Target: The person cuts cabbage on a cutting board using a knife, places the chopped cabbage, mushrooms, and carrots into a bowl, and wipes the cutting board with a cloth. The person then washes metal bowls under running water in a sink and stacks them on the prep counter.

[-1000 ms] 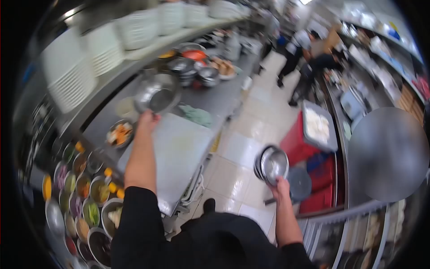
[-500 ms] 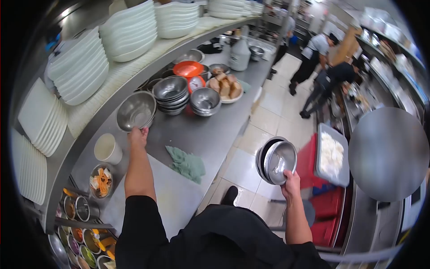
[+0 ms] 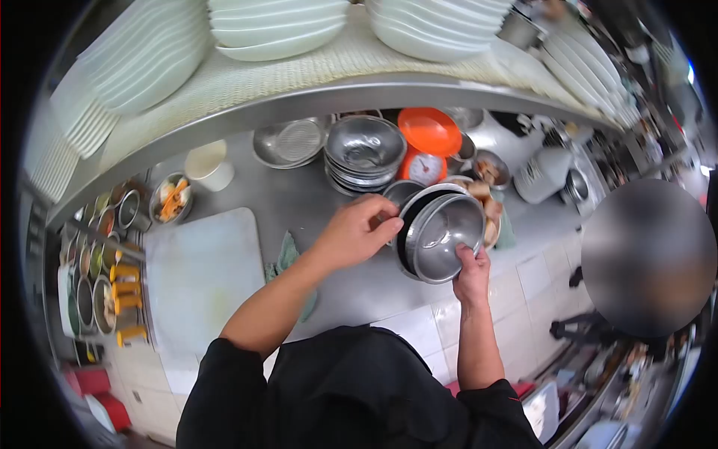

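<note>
My right hand [image 3: 471,275] grips a nested stack of metal bowls [image 3: 446,236] by the rim, thumb inside the top one; a darker bowl lies outermost. The stack is tilted above the counter's front edge. My left hand [image 3: 359,233] is beside the stack's left rim, its fingers loosely bent and apart with nothing visible between them. Whether it touches the rim I cannot tell. Behind it stands a taller stack of metal bowls [image 3: 365,146], with a wide metal bowl [image 3: 290,142] to its left. A small bowl behind my left fingertips is partly hidden.
An orange scale [image 3: 423,166], bread pieces [image 3: 492,208] and a white jug [image 3: 544,176] stand to the right. At left are a cutting board [image 3: 202,280], a white tub [image 3: 210,165] and a bowl of shredded food [image 3: 172,198]. A green cloth [image 3: 288,262] lies mid-counter. White dishes [image 3: 280,28] fill the overhead shelf.
My view has turned left toward the counter. My left hand has let go of the wide metal bowl and moved right. My right hand has brought its bowl stack over the counter edge.
</note>
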Demonstrator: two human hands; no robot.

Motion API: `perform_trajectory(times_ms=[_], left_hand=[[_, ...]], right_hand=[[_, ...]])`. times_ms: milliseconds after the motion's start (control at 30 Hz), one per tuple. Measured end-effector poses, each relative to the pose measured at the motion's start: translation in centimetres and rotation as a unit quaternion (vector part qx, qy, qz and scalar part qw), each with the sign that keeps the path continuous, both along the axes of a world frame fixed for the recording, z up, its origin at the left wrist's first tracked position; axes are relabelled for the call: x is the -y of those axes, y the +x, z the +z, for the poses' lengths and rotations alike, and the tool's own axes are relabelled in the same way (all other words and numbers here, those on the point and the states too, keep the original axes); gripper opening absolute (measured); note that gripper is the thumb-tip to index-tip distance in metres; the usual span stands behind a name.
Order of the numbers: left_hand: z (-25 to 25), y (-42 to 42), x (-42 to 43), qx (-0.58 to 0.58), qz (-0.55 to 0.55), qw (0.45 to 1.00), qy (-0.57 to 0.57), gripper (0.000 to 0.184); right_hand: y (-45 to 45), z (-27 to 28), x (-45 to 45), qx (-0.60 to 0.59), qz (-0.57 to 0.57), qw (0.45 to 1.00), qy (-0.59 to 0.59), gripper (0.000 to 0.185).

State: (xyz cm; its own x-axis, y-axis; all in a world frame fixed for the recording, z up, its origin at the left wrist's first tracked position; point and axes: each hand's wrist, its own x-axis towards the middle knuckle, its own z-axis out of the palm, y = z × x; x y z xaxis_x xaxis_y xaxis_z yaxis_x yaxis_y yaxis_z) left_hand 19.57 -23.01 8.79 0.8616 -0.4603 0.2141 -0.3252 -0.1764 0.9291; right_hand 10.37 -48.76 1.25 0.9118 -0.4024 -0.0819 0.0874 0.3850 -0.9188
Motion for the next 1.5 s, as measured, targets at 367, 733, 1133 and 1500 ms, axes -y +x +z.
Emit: perform_trajectory(times_ms=[367,733,1133,1500], left_hand=[[-0.7,2.2,4.4,0.042,0.193,0.974,0.113,0.019],[2.3,1.0,6.6,0.26,0.206,0.937,0.111,0.012],[0.0,8.7,1.2,0.184,0.393,0.895,0.103,0.012],[-3.1,9.5,-2.1,-0.214,0.345,0.913,-0.031,0.043]], right_hand=[[6.2,2.7,3.7,-0.101,0.088,0.915,-0.381,0.032],[7.3,6.9,3.3,-0.111,0.027,0.9,-0.422,0.031],[8.5,1.6,5.0,-0.136,0.098,0.965,-0.203,0.025],[8.6,1.0,3.1,-0.118,0.076,0.801,-0.582,0.048]])
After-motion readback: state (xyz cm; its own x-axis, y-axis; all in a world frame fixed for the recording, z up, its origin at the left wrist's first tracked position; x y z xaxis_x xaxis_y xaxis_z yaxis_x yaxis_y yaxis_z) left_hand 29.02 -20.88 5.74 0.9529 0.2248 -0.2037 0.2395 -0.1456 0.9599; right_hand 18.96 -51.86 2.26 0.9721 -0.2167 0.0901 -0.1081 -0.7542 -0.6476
